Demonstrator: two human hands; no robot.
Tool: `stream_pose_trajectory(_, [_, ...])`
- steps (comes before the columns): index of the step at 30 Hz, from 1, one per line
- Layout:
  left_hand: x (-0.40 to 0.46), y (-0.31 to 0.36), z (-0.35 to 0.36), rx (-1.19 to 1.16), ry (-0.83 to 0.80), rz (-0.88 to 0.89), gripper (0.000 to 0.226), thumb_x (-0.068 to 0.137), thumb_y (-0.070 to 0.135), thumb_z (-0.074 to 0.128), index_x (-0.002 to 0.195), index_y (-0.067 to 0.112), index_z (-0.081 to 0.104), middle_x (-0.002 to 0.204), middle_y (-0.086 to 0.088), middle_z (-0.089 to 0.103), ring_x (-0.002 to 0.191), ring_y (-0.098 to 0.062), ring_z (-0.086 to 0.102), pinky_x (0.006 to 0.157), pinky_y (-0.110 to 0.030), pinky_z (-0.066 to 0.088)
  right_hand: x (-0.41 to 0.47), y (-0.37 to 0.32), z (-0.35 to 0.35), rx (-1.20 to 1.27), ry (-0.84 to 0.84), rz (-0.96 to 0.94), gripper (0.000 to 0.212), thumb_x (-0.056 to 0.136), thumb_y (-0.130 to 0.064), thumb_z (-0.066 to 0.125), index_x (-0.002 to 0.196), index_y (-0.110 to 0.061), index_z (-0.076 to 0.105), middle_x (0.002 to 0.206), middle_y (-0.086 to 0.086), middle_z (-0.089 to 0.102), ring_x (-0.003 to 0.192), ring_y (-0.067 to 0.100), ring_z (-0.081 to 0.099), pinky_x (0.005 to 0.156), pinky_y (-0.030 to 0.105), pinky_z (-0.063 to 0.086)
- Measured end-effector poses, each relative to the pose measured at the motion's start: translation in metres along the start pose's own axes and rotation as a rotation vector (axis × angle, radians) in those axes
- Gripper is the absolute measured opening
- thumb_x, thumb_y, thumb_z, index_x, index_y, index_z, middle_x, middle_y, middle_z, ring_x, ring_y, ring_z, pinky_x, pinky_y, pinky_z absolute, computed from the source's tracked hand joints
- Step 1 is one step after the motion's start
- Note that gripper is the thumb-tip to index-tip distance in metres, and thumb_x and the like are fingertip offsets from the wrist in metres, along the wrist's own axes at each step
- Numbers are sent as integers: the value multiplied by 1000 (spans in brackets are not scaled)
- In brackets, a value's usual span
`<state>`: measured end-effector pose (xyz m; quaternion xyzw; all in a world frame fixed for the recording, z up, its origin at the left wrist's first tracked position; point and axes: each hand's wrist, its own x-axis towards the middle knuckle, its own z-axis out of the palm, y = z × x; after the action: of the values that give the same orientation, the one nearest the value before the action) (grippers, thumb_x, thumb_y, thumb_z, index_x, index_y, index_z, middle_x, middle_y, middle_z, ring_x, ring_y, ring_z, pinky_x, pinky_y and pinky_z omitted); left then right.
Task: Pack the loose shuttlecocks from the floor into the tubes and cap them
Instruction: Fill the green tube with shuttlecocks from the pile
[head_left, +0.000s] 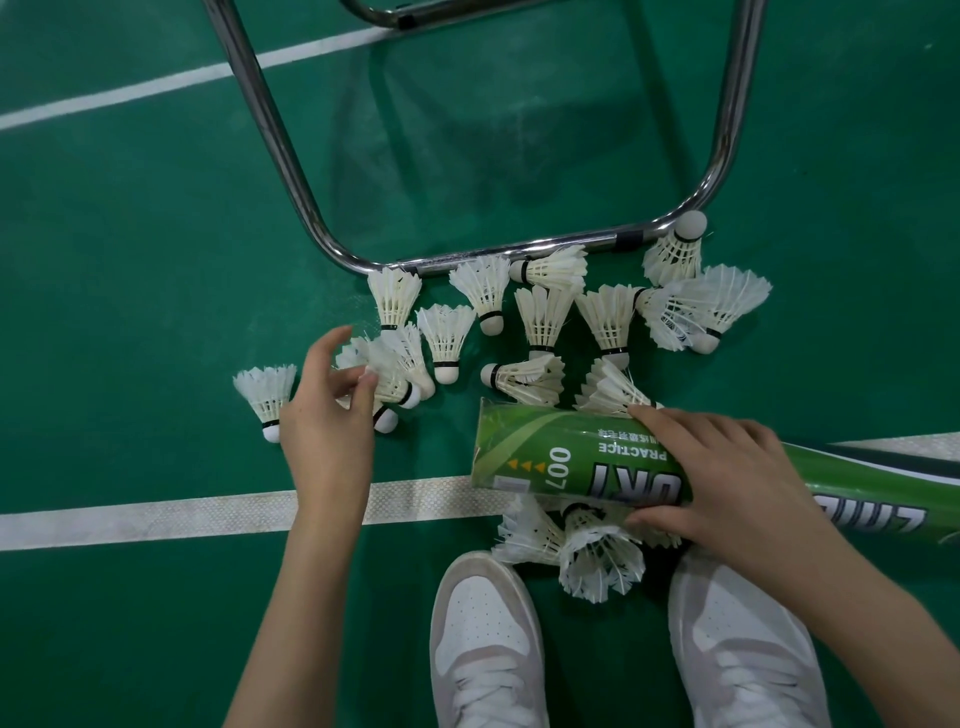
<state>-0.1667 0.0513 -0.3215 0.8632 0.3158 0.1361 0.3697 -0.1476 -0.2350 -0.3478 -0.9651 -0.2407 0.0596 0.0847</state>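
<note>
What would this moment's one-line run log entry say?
phase: packing | right hand: grips green tube, uncapped | left hand: at shuttlecock cluster | rest: loose on floor

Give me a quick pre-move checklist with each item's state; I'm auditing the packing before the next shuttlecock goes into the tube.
1. Tube held steady: ok. The right hand has a grip round the green tube.
2. Tube end uncapped: ok. The end facing left shows only clear wrap sticking out, no cap.
3. Left hand on a shuttlecock: ok. The left hand pinches the feathers of a shuttlecock lying in the pile.
4. Room left in the tube: cannot tell. Its inside is hidden.
5. Cap within reach: cannot tell. None in view.
6. Shuttlecocks left on the floor: not ok. Many lie by the metal frame and the shoes.
</note>
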Motion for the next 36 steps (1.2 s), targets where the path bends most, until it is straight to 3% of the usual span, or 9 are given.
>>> stream_pose_trajectory(2, [-8, 6, -4, -70, -22, -10, 42, 88, 14, 64, 125, 30, 53, 87, 6, 68, 84, 2, 61, 68, 4, 33, 0, 0, 0, 0, -2, 3, 95, 42, -62, 77, 123, -18, 55, 107, 3, 67, 90, 28, 64, 77, 47, 48])
stream_pose_trajectory(5, [-20, 14, -10, -178, -69, -34, 44, 86, 10, 66, 123, 32, 53, 82, 8, 68, 80, 9, 61, 70, 4, 36, 0, -1, -1, 9, -11, 18, 95, 41, -61, 79, 123, -18, 55, 108, 4, 67, 91, 29, 64, 78, 47, 48])
stream_pose_trajectory(14, [-43, 23, -15, -230, -127, -71, 48, 83, 11, 69, 115, 42, 54, 74, 11, 69, 83, 1, 64, 87, -24, 46, 2, -4, -2, -13, 21, 13, 96, 38, -59, 82, 120, -15, 58, 104, 6, 68, 87, 30, 65, 74, 48, 49])
stream_pose_trajectory(19, [-43, 28, -22, -389, -108, -123, 46, 82, 7, 69, 116, 36, 57, 67, 10, 69, 76, 3, 65, 71, -4, 44, 2, -4, 0, -12, 28, 10, 96, 38, -58, 82, 120, -15, 58, 104, 6, 68, 86, 30, 65, 74, 49, 49])
stream_pose_trajectory(22, [-45, 30, -17, -510, -181, -208, 47, 82, 4, 69, 117, 33, 57, 67, 7, 70, 75, 1, 66, 67, -3, 45, 2, -3, 0, -7, 32, 14, 96, 36, -58, 83, 119, -15, 58, 103, 6, 68, 86, 31, 65, 73, 49, 49])
stream_pose_trajectory(27, [-53, 30, -5, -586, -361, -279, 51, 82, 3, 66, 123, 29, 53, 75, -1, 73, 84, -8, 69, 74, -10, 47, 1, -3, 0, -6, 24, 10, 95, 38, -58, 82, 120, -15, 58, 104, 5, 68, 87, 30, 65, 74, 49, 49])
stream_pose_trajectory(30, [-58, 31, 1, -615, -451, -299, 47, 86, 4, 61, 126, 25, 51, 83, -8, 74, 84, -14, 69, 87, -26, 48, 1, -3, -1, 1, 19, 11, 95, 39, -58, 82, 121, -16, 57, 105, 5, 68, 89, 30, 65, 75, 49, 49])
stream_pose_trajectory(36, [-65, 33, 7, -630, -520, -307, 31, 89, 20, 57, 119, 30, 56, 76, -13, 67, 81, -18, 66, 99, -41, 46, 2, -3, -3, 8, 20, 10, 94, 39, -58, 82, 120, -16, 57, 105, 6, 68, 89, 30, 65, 75, 48, 49])
